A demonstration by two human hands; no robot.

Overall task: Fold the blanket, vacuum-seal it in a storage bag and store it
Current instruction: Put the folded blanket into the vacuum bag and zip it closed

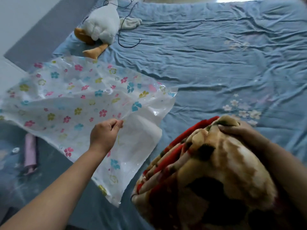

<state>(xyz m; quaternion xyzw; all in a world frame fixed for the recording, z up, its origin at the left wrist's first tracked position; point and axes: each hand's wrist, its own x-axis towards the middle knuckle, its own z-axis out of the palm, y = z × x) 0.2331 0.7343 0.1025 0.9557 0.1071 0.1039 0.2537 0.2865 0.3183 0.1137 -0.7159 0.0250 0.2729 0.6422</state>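
Lower right: folded blanket point(216, 163), red and tan, bundled. Right hand point(235, 130) gripped its far top edge, fingers curled in. Centre: left hand point(106, 133) pinched the lifted edge of the storage bag point(66, 100), thumb and fingers closed on the plastic. Bag flower-printed, spread centre left over the blue bedsheet point(216, 63). Upper left: plush duck point(101, 22) lay with a black cable point(119, 36) beside it.

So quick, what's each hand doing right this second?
Left hand: closed, pinching the edge of the flowered storage bag.
Right hand: closed, gripping the top of the folded blanket.
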